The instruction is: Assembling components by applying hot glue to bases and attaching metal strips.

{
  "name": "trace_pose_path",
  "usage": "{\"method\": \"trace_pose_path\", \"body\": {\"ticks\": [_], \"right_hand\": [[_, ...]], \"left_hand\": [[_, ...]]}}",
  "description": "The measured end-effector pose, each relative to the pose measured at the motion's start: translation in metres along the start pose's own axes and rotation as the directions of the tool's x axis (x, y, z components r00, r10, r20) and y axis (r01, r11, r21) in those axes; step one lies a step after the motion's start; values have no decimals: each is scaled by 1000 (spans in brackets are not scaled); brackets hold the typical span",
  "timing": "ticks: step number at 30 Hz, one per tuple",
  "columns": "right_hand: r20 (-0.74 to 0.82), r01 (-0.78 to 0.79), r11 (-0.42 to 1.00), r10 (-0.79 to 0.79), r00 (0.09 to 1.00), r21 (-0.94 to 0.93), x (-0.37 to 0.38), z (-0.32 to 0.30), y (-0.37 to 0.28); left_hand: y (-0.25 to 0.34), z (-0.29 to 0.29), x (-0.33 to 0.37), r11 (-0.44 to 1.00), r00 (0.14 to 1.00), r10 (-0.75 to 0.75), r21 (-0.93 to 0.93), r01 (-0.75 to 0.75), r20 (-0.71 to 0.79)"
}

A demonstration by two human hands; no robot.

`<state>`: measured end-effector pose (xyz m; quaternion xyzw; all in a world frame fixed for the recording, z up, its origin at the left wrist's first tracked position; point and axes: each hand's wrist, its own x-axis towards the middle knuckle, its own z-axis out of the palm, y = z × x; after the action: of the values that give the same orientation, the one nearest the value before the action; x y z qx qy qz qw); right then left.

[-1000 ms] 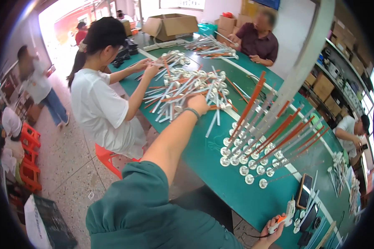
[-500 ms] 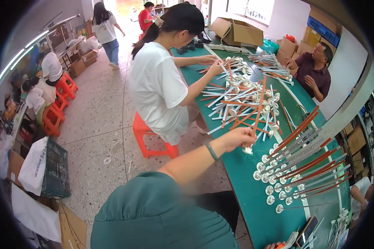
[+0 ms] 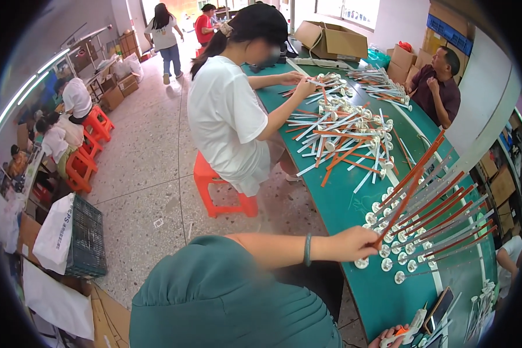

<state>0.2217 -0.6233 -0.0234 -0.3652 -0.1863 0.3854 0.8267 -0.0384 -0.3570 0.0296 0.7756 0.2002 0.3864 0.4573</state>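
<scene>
Left hand (image 3: 356,245): thumb and fingers pinched on the low end of a brown strip (image 3: 401,209), so the strip starts right at the fingertips, no gap. Long axis runs up and to the right from the pinch, roughly the same slant as the standing strips (image 3: 446,223) just beyond. Key relation: the pinch sits at the near-left edge of that cluster, with the held strip crossing in front of part of it. Left hand is the near one; right hand (image 3: 384,336) is well apart, down at the lower edge and farther right. A white round base (image 3: 361,263) shows directly below the left fingers; can't tell if it's fixed to the held strip or sitting on its own. Right fingers are wrapped round a glue gun (image 3: 414,323), nozzle up, hand partly cut off at the lower edge. Phone (image 3: 439,310) lies just right of the gun. Farther out on the green table (image 3: 342,200): a loose pile of strips (image 3: 345,136), and a co-worker (image 3: 229,116) in white handling pieces beside it.
</scene>
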Motion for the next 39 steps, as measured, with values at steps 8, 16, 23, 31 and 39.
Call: {"method": "trace_pose_path", "body": {"ticks": [8, 16, 23, 31, 39], "right_hand": [[16, -20, 1000, 19, 1000, 21, 0, 1, -2], [3, -19, 997, 19, 1000, 70, -1, 5, -1], [-21, 0, 1000, 0, 1000, 24, -1, 2, -1], [58, 92, 991, -98, 994, 92, 1, -15, 16], [-39, -121, 937, 115, 993, -328, -48, 30, 19]], "left_hand": [[-3, 23, -11, 978, 971, 181, 78, -195, 158], [-9, 30, -10, 950, 953, 244, 156, -272, 180], [-3, 29, -9, 980, 973, 167, 78, -181, 162], [2, 25, 4, 969, 977, 183, 144, -198, 111], [0, 22, 14, 987, 975, 16, 155, -51, 220]]}}
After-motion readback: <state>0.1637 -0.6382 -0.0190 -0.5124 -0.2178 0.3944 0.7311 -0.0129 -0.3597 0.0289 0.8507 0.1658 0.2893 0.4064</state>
